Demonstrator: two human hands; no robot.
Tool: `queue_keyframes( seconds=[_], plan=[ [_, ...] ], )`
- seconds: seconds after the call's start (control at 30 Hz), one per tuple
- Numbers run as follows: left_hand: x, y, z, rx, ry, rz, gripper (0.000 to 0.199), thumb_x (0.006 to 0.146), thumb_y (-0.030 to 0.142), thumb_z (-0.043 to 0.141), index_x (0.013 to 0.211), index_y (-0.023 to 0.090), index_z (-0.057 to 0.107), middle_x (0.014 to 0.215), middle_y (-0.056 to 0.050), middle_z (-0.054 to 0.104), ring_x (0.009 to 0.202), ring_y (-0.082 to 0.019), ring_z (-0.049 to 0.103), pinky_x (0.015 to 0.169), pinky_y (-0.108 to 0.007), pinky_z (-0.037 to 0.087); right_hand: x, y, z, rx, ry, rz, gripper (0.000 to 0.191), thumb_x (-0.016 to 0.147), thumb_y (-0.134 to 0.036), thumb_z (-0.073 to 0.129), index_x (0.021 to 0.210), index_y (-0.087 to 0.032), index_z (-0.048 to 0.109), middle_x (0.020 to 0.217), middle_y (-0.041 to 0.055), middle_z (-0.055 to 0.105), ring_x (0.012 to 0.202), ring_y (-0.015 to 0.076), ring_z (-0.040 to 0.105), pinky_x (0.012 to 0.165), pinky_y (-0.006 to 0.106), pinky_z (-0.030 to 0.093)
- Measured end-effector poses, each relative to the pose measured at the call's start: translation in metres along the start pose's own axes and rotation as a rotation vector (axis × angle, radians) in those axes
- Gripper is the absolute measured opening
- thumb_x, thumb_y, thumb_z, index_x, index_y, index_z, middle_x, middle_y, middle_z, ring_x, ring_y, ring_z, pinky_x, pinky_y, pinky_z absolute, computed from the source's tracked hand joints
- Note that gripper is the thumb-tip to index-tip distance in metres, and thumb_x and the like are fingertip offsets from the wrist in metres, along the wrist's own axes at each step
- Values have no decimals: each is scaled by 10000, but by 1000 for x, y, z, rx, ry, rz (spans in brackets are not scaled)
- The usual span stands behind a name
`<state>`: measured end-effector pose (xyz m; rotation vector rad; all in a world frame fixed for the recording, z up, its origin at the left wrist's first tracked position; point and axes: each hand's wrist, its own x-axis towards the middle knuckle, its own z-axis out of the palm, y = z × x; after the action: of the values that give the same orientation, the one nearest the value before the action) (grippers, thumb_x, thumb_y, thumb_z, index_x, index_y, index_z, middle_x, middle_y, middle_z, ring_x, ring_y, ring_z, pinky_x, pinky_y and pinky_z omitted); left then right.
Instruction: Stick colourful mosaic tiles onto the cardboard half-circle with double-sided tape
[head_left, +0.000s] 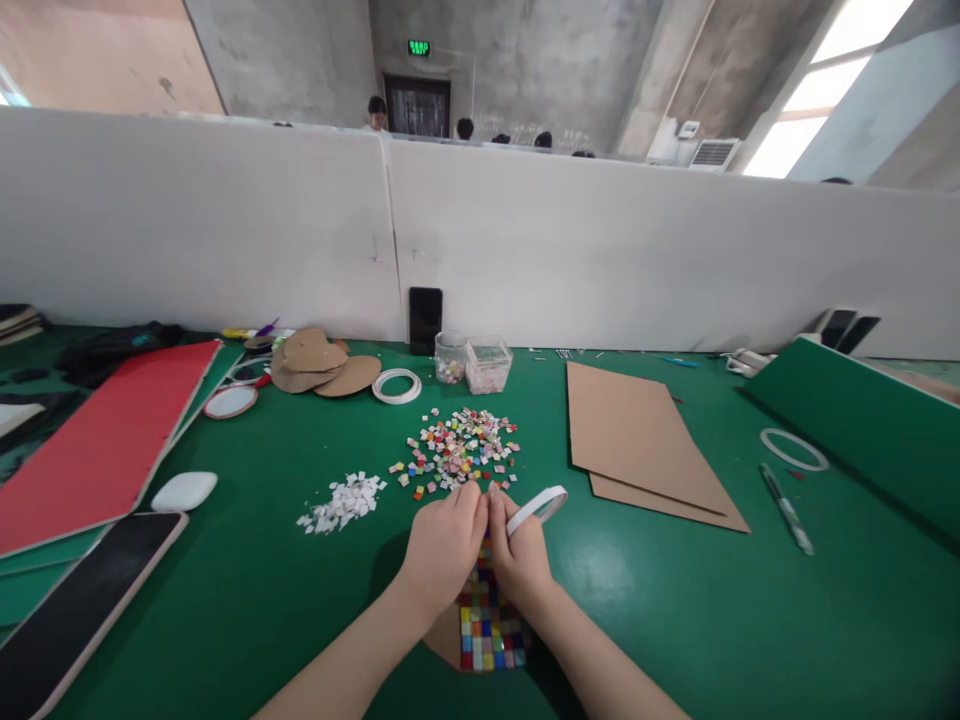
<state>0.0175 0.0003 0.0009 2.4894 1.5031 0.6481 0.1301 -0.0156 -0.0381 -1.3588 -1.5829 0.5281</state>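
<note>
Your left hand (448, 545) and right hand (523, 560) meet above the mosaic (492, 640), toward the bench's (637, 620) near edge, tape (527, 509) against the right; what either grip pinches, I cannot tell.

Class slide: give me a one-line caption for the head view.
Left hand and right hand side by side over a colourful tile grid, a white ring against the right, loose tiles beyond.

Green table (750, 640), loose colored tiles (461, 450), cardboard sheets (637, 430)

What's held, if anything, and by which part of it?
Right hand: white ring, by the side against its fingers. Left hand: can't tell, grip hidden.
</note>
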Motion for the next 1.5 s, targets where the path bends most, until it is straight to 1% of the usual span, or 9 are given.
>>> queue_keyframes(
  seconds=[0.13,0.3,0.53,0.73,0.93,1.1,1.23,1.43,1.5],
  plan=[
    [0,1,-1,72,-23,37,244,917,190,278,707,205,401,620,-6,542,542,-161,544,493,-252,302,-1,0,0,34,3,-2,297,937,-282,299,746,-190,508,622,17,517,555,152,505,537,244,383],
    [0,2,-4,-47,-67,15,247,918,207,271,691,210,370,629,-5,526,546,-157,528,490,-246,299,-1,-2,0,127,-10,15,286,938,-282,312,740,-188,495,623,6,495,560,141,477,544,243,373],
    [1,1,-4,-430,-107,-74,271,913,268,281,648,213,286,598,26,431,537,-129,448,501,-233,287,1,0,1,218,-2,-2,266,934,-267,330,769,-184,521,661,5,507,599,138,487,578,243,379],
    [4,1,-2,-684,-106,-157,322,902,324,314,605,205,275,526,54,364,484,-99,376,477,-222,270,-1,-1,0,254,10,18,282,937,-277,325,755,-182,517,636,-1,517,568,130,484,542,234,367],
    [7,0,-3,-1045,-257,-249,335,888,397,339,612,207,324,416,91,334,341,-68,342,400,-197,287,0,-2,0,304,54,85,311,933,-319,342,697,-183,492,553,-27,464,491,111,428,480,226,329],
    [8,1,1,-1279,-283,-356,333,853,448,386,629,207,338,452,98,340,305,-54,339,350,-192,293,0,1,3,406,58,165,341,927,-373,355,665,-187,471,535,-29,458,483,109,416,475,230,339],
    [8,2,-2,-1301,-305,-376,348,850,474,376,629,206,357,459,90,348,327,-61,349,365,-199,306,1,0,3,446,59,210,366,923,-404,357,646,-187,458,524,-35,446,473,103,397,471,228,336],
    [9,0,-5,-1058,-240,-262,299,858,389,401,628,202,360,513,73,380,434,-75,364,439,-207,316,4,-9,0,419,81,251,380,903,-442,377,656,-174,482,546,-39,405,498,96,367,473,214,328],
    [8,-1,-3,-1061,-238,-270,290,864,370,387,631,204,340,502,81,361,420,-70,347,430,-203,304,4,-12,0,417,80,259,387,894,-456,388,643,-174,475,548,-39,405,496,94,367,472,213,329]
  ],
)
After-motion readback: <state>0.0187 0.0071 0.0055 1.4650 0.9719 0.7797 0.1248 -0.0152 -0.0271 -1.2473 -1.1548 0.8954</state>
